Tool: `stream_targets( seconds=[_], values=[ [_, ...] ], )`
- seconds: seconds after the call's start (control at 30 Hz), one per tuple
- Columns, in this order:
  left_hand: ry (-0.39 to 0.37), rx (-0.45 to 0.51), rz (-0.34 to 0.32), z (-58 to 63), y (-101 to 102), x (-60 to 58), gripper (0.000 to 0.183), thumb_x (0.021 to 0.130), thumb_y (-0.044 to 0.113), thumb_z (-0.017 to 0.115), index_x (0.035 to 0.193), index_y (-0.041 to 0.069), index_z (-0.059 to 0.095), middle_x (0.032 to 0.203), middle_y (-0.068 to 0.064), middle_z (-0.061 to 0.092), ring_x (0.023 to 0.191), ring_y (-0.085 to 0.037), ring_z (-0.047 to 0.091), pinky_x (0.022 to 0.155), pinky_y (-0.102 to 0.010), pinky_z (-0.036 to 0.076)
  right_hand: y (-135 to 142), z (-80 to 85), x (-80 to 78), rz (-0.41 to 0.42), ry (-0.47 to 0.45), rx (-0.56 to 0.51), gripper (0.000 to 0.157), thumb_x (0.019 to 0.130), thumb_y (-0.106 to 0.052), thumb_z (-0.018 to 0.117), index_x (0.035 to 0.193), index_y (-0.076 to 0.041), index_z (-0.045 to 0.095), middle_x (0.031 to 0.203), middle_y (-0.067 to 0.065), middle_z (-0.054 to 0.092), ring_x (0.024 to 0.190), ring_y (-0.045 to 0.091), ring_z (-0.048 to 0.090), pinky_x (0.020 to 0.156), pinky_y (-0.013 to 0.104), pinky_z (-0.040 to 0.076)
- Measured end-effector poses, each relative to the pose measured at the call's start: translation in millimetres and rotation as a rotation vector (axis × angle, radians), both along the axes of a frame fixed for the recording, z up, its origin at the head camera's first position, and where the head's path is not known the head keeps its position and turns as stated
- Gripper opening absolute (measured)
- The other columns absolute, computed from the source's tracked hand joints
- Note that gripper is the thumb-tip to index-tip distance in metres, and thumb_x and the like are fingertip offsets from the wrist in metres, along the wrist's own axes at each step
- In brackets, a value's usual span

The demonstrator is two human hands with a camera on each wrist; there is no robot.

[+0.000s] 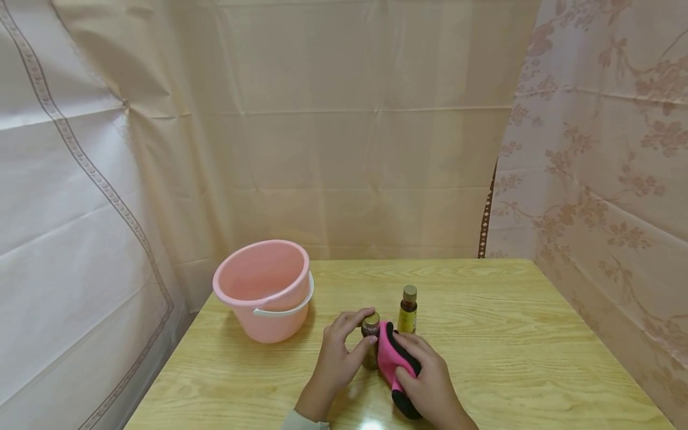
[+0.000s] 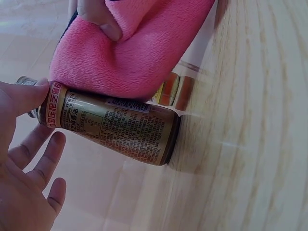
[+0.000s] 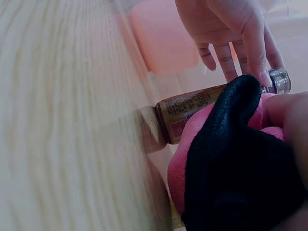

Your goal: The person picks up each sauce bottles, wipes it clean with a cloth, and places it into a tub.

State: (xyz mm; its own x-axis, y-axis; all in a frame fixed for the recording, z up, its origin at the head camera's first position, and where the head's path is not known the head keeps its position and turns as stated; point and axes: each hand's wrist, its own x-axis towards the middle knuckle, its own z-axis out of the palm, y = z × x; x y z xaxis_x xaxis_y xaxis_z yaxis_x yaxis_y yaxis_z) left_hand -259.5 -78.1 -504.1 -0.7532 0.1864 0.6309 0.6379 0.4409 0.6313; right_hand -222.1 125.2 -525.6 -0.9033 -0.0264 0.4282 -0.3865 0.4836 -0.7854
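My left hand pinches the neck of a brown glass bottle between thumb and forefinger, just under its gold cap; the other fingers stay off it. The bottle stands upright on the table, its gold label covered in small print. In my right hand is a bunched pink cloth with a black edge, gripped by thumb and fingers. The cloth lies against the bottle's right side, as the left wrist view shows. Just behind the cloth stands a second bottle, dark with a yellow label and gold cap, its lower part hidden.
A pink bucket with a pale handle stands at the back left of the wooden table. Beige curtain hangs behind the table's far edge, with patterned fabric along the right and pale fabric on the left.
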Motion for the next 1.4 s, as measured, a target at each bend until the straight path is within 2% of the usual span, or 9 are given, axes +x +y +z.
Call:
stream_targets(
  seconds=[0.2, 0.4, 0.5, 0.7, 0.97, 1.13, 1.4],
  values=[
    [0.018, 0.008, 0.003, -0.4, -0.6, 0.2, 0.053, 0.092, 0.023, 0.079, 0.142, 0.032, 0.062, 0.125, 0.011, 0.068, 0.111, -0.012, 0.066, 0.098, -0.049, 0.038, -0.8, 0.7, -0.1, -0.015, -0.076, 0.049, 0.062, 0.079, 0.001, 0.078, 0.132, -0.029, 0.071, 0.131, -0.012, 0.066, 0.122, 0.013, 0.063, 0.095, 0.030, 0.055],
    [0.036, -0.005, 0.006, -1.8, -0.7, -0.2, 0.055, 0.092, 0.022, 0.078, 0.144, 0.027, 0.060, 0.125, 0.011, 0.068, 0.110, -0.011, 0.067, 0.096, -0.047, 0.038, -1.1, 2.9, 0.6, -0.022, -0.146, 0.108, 0.059, 0.080, 0.000, 0.076, 0.131, -0.029, 0.072, 0.130, -0.007, 0.067, 0.122, 0.016, 0.063, 0.093, 0.035, 0.055],
    [0.038, -0.005, 0.003, -1.8, -0.9, -0.4, 0.058, 0.093, 0.021, 0.078, 0.147, 0.024, 0.058, 0.125, 0.010, 0.068, 0.110, -0.011, 0.067, 0.096, -0.048, 0.037, -0.7, 3.1, 0.9, -0.028, -0.164, 0.132, 0.059, 0.080, -0.001, 0.075, 0.132, -0.029, 0.071, 0.130, -0.005, 0.067, 0.121, 0.018, 0.064, 0.093, 0.036, 0.056],
    [0.038, -0.011, 0.000, -2.4, -1.3, -0.4, 0.056, 0.094, 0.023, 0.077, 0.146, 0.028, 0.058, 0.125, 0.012, 0.068, 0.111, -0.010, 0.065, 0.096, -0.046, 0.037, -0.8, 3.1, 0.6, -0.027, -0.176, 0.143, 0.059, 0.080, -0.002, 0.076, 0.132, -0.030, 0.071, 0.130, -0.005, 0.067, 0.119, 0.017, 0.064, 0.091, 0.035, 0.055],
    [0.070, -0.019, -0.007, -3.2, -1.4, -1.6, 0.045, 0.096, 0.022, 0.074, 0.139, 0.023, 0.063, 0.124, 0.009, 0.069, 0.109, -0.012, 0.066, 0.094, -0.048, 0.037, -2.4, 2.6, 0.5, -0.037, -0.118, 0.111, 0.062, 0.079, -0.001, 0.080, 0.132, -0.033, 0.071, 0.129, -0.010, 0.067, 0.119, 0.012, 0.064, 0.096, 0.038, 0.055],
    [0.072, -0.031, -0.013, -3.3, -1.8, -2.4, 0.044, 0.097, 0.023, 0.073, 0.140, 0.024, 0.063, 0.126, 0.009, 0.069, 0.110, -0.012, 0.065, 0.093, -0.046, 0.037, -1.9, 3.1, 0.6, -0.030, -0.049, 0.065, 0.067, 0.077, 0.002, 0.081, 0.133, -0.033, 0.070, 0.129, -0.013, 0.066, 0.117, 0.010, 0.063, 0.095, 0.033, 0.055],
    [0.063, -0.044, -0.020, -2.8, -0.6, -1.9, 0.045, 0.097, 0.024, 0.072, 0.141, 0.027, 0.062, 0.131, 0.010, 0.068, 0.113, -0.012, 0.066, 0.094, -0.047, 0.037, -0.2, 1.8, 3.3, -0.015, 0.103, -0.022, 0.075, 0.075, 0.009, 0.078, 0.136, -0.034, 0.068, 0.135, -0.011, 0.064, 0.122, 0.014, 0.063, 0.094, 0.024, 0.055]
  ],
)
